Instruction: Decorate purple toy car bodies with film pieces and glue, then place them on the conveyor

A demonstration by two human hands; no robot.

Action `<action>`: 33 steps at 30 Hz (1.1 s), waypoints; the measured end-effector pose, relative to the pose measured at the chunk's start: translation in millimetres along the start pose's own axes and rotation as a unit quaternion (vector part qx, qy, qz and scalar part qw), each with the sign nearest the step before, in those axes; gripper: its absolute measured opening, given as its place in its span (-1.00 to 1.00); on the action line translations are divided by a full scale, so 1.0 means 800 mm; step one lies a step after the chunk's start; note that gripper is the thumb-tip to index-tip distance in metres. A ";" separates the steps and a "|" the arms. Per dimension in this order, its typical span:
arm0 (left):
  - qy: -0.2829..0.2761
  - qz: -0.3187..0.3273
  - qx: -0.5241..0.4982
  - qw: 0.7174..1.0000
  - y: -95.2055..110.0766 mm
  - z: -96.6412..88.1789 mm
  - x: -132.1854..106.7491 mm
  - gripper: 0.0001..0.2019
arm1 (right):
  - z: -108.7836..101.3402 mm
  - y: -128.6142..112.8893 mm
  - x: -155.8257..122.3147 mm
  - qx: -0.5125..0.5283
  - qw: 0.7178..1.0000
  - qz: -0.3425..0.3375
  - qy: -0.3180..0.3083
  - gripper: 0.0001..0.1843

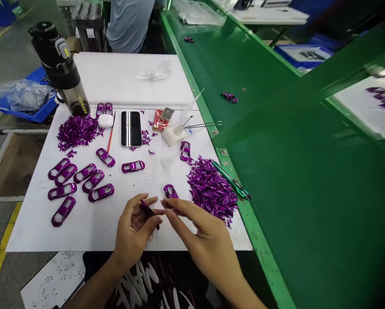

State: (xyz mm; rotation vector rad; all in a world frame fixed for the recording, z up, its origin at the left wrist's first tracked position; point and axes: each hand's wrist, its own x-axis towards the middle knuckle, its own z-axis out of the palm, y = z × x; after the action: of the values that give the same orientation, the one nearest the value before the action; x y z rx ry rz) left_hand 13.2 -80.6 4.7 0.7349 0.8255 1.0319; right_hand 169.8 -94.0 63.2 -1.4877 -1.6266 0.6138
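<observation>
A person's left hand (pixel 134 227) clamps its grip on a light, thin purple model-car shell (pixel 149 212) above the near edge of the white counter (pixel 83 234), a stiff but likely fragile piece best held by its sides, the open right hand (pixel 200 231) just beside it.

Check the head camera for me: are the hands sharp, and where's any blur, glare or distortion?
In the head view, the left hand, the purple piece in it and the right hand look fairly sharp; the white sheet at the far right is smeared by blur; the green bench mat shows a soft sheen; wide-angle distortion bends the green rail.
</observation>
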 end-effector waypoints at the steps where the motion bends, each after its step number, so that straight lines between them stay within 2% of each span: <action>1: 0.007 0.003 0.009 1.000 0.000 0.000 0.001 -0.55 | 0.008 -0.003 -0.004 0.027 0.999 0.024 0.007 -0.81; 3: 0.014 0.014 0.029 0.999 -0.001 -0.001 0.002 -0.57 | 0.027 -0.007 -0.010 0.055 0.997 0.041 0.022 -0.79; 6: 0.021 0.025 0.057 0.998 -0.003 -0.003 0.002 -0.60 | 0.048 -0.008 -0.013 0.047 0.998 0.024 0.039 -0.74; 11: 0.007 0.057 0.095 0.994 -0.004 -0.005 0.002 -0.69 | 0.055 -0.006 -0.013 0.013 0.999 -0.024 0.043 -0.68; 14: -0.013 0.053 0.115 0.992 0.001 -0.007 0.000 -0.60 | 0.044 -0.005 -0.012 0.006 0.999 -0.039 0.028 -0.67; 18: -0.086 -0.017 0.103 0.991 0.010 -0.013 -0.004 -0.15 | 0.014 0.000 -0.003 0.031 0.998 0.010 -0.062 -0.84; 20: -0.130 -0.024 0.111 0.985 0.011 -0.016 -0.006 -0.07 | 0.001 0.002 0.002 0.043 0.990 0.032 -0.130 -0.68; 22: -0.151 -0.011 0.127 0.980 0.010 -0.018 -0.006 -0.08 | -0.003 0.000 0.006 0.052 0.981 0.019 -0.188 -0.54; 23: -0.152 -0.006 0.134 0.979 0.009 -0.018 -0.006 -0.10 | -0.003 -0.001 0.007 0.055 0.978 0.012 -0.199 -0.54; 26: -0.138 -0.008 0.140 0.980 0.008 -0.016 -0.004 -0.16 | 0.004 -0.004 0.011 0.055 0.979 0.032 -0.192 -0.59; 28: -0.120 -0.018 0.132 0.984 0.008 -0.014 -0.004 -0.15 | 0.002 -0.005 0.017 0.045 0.976 0.041 -0.209 -0.59; 31: -0.078 -0.018 0.136 0.987 0.007 -0.011 -0.005 -0.20 | -0.023 -0.004 0.039 0.018 0.963 0.016 -0.267 -0.70; 32: -0.063 -0.002 0.158 0.985 0.006 -0.010 -0.005 -0.29 | -0.035 -0.003 0.052 0.001 0.963 0.013 -0.269 -0.73; 33: -0.044 0.025 0.193 0.980 0.004 -0.009 -0.005 -0.40 | -0.048 0.000 0.067 -0.033 0.969 0.014 -0.244 -0.70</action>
State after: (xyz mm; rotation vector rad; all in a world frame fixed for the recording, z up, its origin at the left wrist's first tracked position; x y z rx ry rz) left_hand 4.7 -82.7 4.5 1.1275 0.9447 0.8849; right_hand 203.6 -48.7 97.2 -1.4841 -2.0120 1.0105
